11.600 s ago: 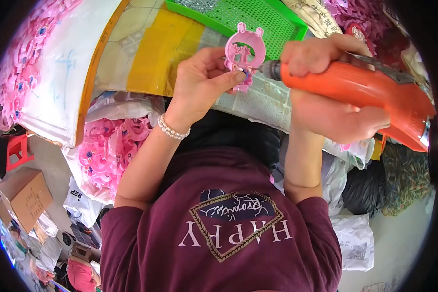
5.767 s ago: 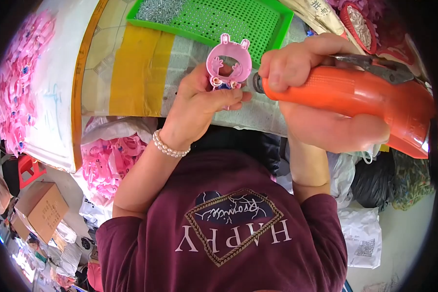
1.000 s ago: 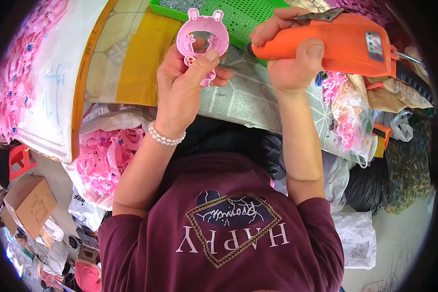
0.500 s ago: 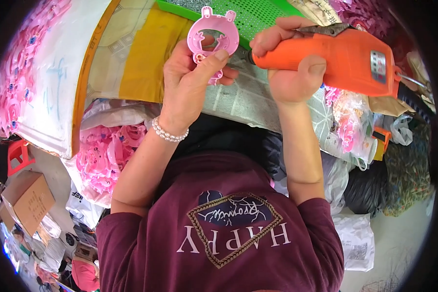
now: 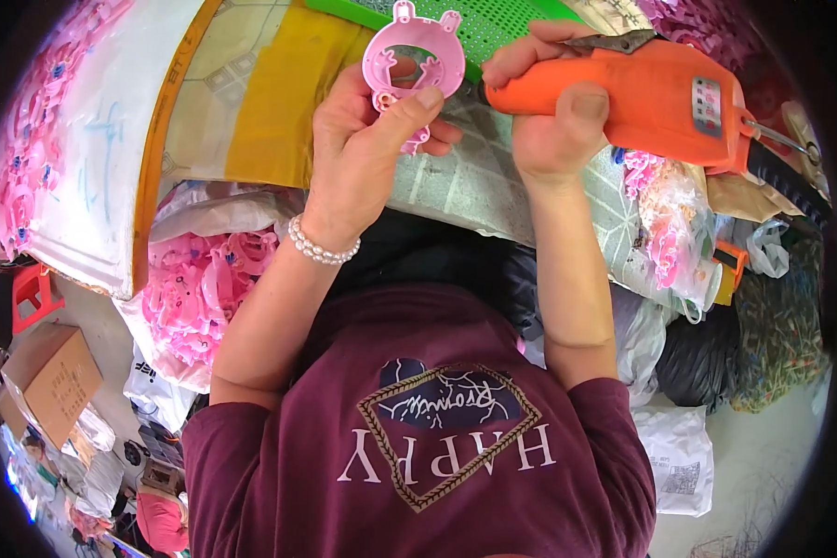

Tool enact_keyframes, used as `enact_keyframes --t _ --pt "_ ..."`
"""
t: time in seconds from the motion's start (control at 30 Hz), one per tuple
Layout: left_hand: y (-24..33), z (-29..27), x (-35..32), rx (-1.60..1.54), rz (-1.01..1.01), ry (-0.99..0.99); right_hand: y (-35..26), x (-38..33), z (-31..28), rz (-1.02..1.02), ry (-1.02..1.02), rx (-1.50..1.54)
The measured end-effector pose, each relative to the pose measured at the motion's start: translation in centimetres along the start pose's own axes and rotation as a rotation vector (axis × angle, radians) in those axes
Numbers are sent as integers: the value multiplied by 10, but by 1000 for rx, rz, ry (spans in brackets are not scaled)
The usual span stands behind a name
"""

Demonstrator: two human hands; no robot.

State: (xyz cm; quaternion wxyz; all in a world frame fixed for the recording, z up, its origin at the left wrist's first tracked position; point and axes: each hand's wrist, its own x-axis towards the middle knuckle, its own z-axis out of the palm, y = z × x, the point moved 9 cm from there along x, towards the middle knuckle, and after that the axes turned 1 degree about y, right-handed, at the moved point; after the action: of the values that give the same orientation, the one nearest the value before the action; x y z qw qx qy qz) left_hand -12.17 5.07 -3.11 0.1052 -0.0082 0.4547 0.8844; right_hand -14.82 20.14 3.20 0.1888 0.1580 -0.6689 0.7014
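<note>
Between the thumb and fingers of my left hand [image 5: 367, 126] is a pink plastic ring-shaped part [image 5: 445, 51], with two small ear-like tabs at its top and a wide round opening. My right hand [image 5: 558, 130] is wrapped round an orange electric screwdriver [image 5: 637, 98], lying nearly level with its dark tip end toward the pink part. A gap separates that tip from the part; the bit itself is hard to make out. A dark metal lever [image 5: 614, 40] runs along the tool's upper side, and a black cord [image 5: 790, 181] leaves its rear.
Behind my hands stands a green perforated basket [image 5: 502, 23] on the grey patterned table [image 5: 474, 191]. Pink parts [image 5: 200, 288] fill a bag at left, beside a white board [image 5: 102, 139] edged in yellow. Plastic bags [image 5: 684, 219] hang at right; a cardboard box [image 5: 51, 381] sits lower left.
The orange screwdriver has shifted slightly left and its rear end has dipped a little. The pink part has moved slightly up and to the right in my left hand.
</note>
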Motion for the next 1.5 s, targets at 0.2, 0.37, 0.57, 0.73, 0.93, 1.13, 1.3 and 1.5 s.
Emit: enact_keyframes --t 0.2,0.37,0.57,0.73,0.93,1.13,1.3,1.5 --pt "-2 2 1 -15 -1 -11 -3 2 -7 9 76 4" --pt "-1 0 0 5 -2 2 -15 -3 -16 54 160 0" --pt "1 2 -1 6 -3 0 -33 -11 -25 73 270 82" --pt "-6 0 -5 -32 -105 43 -44 -17 -31 92 276 265" --pt "-18 18 -19 28 -114 23 -67 -15 -22 74 184 313" --pt "-19 27 -26 97 -61 -7 -77 -24 -22 45 190 298" --pt "-28 30 -30 67 -128 -1 -80 -31 -25 38 181 312" --pt "-36 30 -35 -5 -188 19 -78 -40 -27 83 185 316"
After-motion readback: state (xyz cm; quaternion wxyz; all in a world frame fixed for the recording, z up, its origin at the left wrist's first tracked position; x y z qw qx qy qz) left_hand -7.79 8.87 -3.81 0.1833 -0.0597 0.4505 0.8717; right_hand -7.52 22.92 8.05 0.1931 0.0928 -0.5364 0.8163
